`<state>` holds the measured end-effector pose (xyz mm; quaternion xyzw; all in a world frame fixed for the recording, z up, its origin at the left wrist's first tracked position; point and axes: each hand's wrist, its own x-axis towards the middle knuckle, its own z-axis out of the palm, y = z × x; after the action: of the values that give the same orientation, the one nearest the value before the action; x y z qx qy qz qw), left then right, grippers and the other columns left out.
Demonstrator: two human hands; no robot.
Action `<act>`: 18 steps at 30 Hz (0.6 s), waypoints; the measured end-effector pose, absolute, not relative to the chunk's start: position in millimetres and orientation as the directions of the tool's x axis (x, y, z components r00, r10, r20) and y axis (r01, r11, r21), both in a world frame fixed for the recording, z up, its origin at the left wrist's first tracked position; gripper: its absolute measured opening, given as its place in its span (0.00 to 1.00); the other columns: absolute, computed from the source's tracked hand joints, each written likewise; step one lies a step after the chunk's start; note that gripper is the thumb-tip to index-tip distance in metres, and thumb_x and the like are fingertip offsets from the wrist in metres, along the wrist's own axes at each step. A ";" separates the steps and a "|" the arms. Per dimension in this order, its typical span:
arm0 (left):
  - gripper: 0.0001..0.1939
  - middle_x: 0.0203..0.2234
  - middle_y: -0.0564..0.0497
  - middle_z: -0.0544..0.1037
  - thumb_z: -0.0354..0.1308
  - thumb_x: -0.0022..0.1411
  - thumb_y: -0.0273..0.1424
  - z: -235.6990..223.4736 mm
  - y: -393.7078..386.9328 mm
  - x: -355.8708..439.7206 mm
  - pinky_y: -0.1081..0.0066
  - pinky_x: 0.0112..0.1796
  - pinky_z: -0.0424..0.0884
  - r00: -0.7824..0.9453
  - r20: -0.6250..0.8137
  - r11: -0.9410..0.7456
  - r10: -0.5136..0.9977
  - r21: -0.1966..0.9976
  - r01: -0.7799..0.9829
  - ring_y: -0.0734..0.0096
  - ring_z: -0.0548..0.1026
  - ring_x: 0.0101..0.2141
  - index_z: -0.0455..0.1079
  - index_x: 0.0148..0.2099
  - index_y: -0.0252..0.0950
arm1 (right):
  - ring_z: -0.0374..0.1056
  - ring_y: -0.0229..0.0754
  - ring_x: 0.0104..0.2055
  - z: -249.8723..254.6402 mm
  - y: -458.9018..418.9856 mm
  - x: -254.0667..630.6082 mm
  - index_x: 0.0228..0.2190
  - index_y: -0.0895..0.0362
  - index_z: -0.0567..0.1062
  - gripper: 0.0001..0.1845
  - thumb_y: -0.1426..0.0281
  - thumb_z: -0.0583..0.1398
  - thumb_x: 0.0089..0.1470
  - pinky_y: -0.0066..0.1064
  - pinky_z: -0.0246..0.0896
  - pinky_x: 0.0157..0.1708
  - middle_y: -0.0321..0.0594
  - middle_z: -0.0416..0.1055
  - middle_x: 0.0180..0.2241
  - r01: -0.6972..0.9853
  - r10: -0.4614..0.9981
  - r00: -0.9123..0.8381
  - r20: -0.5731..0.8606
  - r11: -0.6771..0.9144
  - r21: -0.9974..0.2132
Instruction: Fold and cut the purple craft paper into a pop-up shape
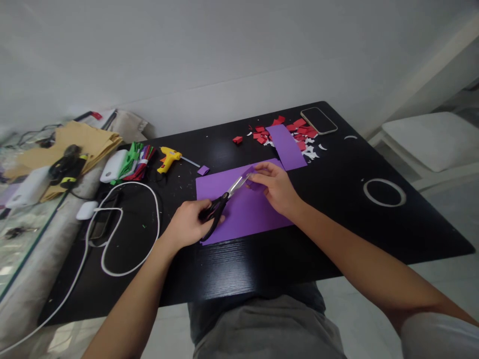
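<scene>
Left fingers (pixel 204 203) clamped on scissors (pixel 225 197), partly covering them; right fingers (pixel 259 178) pinch purple piece (pixel 249 171), outline unclear.

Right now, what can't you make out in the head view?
All in the head view:
Scissors: handles partly hidden by the left hand.
Small purple piece: partly hidden by the right hand.
Red scraps: any under the purple strip are covered.
White seat: cut off by the right edge.
</scene>
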<state>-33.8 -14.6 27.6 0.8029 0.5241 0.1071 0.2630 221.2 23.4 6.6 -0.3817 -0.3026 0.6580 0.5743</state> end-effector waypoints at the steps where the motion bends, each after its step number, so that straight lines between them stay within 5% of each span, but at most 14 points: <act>1: 0.22 0.21 0.57 0.67 0.62 0.64 0.48 27.5 -14.1 -35.4 0.71 0.28 0.55 0.436 -0.113 -0.305 0.893 0.562 0.769 0.73 0.64 0.23 0.66 0.28 0.37 | 0.76 0.38 0.32 6.7 23.5 221.2 0.30 0.53 0.77 0.19 0.71 0.78 0.36 0.34 0.74 0.38 0.32 0.80 0.29 -0.524 0.986 -0.066 -0.150 -0.162 -0.836; 7: 0.22 0.20 0.59 0.63 0.63 0.64 0.46 25.6 -14.5 -35.2 0.72 0.26 0.55 0.454 -0.094 -0.300 0.886 0.631 0.716 0.76 0.61 0.23 0.64 0.27 0.36 | 0.75 0.38 0.33 5.8 22.1 219.5 0.29 0.53 0.77 0.18 0.68 0.78 0.38 0.35 0.75 0.39 0.31 0.79 0.30 -0.529 0.983 -0.149 -0.104 -0.169 -0.832; 18: 0.20 0.21 0.57 0.68 0.62 0.65 0.45 25.5 -16.2 -29.0 0.72 0.28 0.58 0.453 -0.009 -0.368 0.891 0.570 0.735 0.74 0.64 0.23 0.65 0.29 0.37 | 0.77 0.40 0.37 8.4 19.0 218.2 0.30 0.53 0.80 0.14 0.67 0.77 0.41 0.40 0.77 0.47 0.33 0.80 0.32 -0.518 0.986 -0.152 -0.071 -0.141 -0.844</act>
<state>-29.0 -16.2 25.5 0.8129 0.5000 0.1527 0.2567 218.2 19.0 8.4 -0.3381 -0.3459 0.6754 0.5567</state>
